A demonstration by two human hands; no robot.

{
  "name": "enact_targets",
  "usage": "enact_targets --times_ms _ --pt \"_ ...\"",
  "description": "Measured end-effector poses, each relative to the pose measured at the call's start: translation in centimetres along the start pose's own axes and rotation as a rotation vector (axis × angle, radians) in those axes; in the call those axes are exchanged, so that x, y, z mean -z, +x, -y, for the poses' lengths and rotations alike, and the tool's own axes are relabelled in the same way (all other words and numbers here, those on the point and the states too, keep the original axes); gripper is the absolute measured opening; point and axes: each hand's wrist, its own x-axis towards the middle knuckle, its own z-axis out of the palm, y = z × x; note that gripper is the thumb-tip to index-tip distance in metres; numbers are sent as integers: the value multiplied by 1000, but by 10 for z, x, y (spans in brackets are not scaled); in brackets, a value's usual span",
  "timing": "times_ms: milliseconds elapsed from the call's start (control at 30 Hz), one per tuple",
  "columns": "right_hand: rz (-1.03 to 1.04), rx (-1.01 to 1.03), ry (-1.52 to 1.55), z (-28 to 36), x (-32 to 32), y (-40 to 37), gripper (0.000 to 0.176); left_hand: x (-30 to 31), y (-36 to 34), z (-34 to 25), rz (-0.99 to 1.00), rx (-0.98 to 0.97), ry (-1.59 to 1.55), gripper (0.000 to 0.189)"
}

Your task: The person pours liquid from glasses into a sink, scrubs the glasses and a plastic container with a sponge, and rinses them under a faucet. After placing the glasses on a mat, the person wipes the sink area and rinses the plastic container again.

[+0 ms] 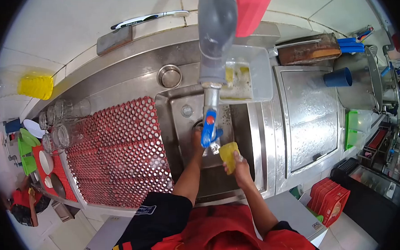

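Note:
My right hand (242,169) grips a yellow sponge (229,156) over the front right part of the sink (178,146). Deeper in the basin, my left hand (197,138) is closed at a small dark round rim beside the faucet. The faucet's blue lever (208,130) hides part of that hand and most of what it holds. Water runs from the faucet between my two hands. Toward the back of the basin lies the round drain (187,110).
Left of the sink lies a red perforated mat (115,152), with clear glass jars (67,134) at its far end. A metal cup (169,76) stands behind the basin. A plastic tub (261,79) of soapy water sits behind right. A blue cup (337,78) lies farther right. Another person (23,202) is at far left.

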Motion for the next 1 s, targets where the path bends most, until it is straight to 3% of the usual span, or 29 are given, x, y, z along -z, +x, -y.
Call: enact_targets --times_ms 33,100,133,233,267,367,400,500,533,600,633,667,700,733,767,833,867,900,933,967,1000 --pt "-18 25 -64 -1 -3 5 47 7 -5 10 121 79 179 35" --pt "-54 84 -193 -1 -9 18 51 55 -34 -48 340 368 80 34" --pt "-121 175 -401 -10 -5 34 49 42 -24 -12 443 533 -99 33" --pt "-249 487 -924 -25 0 83 46 63 -26 -29 792 634 -124 27" --pt "-241 614 -1029 -21 -5 93 46 69 -33 -34 779 454 -180 33" --pt "59 539 -1112 -6 -13 114 32 90 -66 -89 351 -354 280 42" --pt "343 403 -1119 21 -16 103 28 89 -70 -89 280 -466 339 45" --pt "520 -77 -334 -7 -1 142 26 87 -73 -89 52 -804 509 53" --pt "428 -129 -81 -1 -9 125 23 95 -75 -101 134 -758 548 50" --pt "615 30 -445 0 0 134 23 113 -76 -126 294 -661 618 46" --pt "704 91 -618 -6 1 125 23 122 -77 -128 602 -472 528 42" --pt "814 235 -1041 -5 1 122 26 134 -68 -134 892 -275 426 38" --pt "836 415 -1040 8 -5 107 28 145 -57 -140 1156 -83 313 34" --pt "852 593 -1027 16 -11 85 30 142 -43 -116 1367 47 -8 25" --pt "862 768 -1009 20 -16 68 33 146 -45 -116 1374 87 -130 22" --pt "504 889 -1283 35 -21 47 36 149 -54 -122 1378 161 -380 18" --pt "351 902 -1343 50 -27 36 37 137 -61 -112 1171 115 -538 20" --pt "194 907 -1395 58 -32 31 38 127 -59 -98 1049 191 -701 25" --pt "-133 991 -1162 17 -24 65 32 118 -69 -97 828 247 -939 26" --pt "-177 997 -1013 9 -29 63 32 104 -73 -102 590 294 -1169 28" --pt "-216 993 -863 -2 -40 58 32 92 -78 -115 428 346 -1115 29"
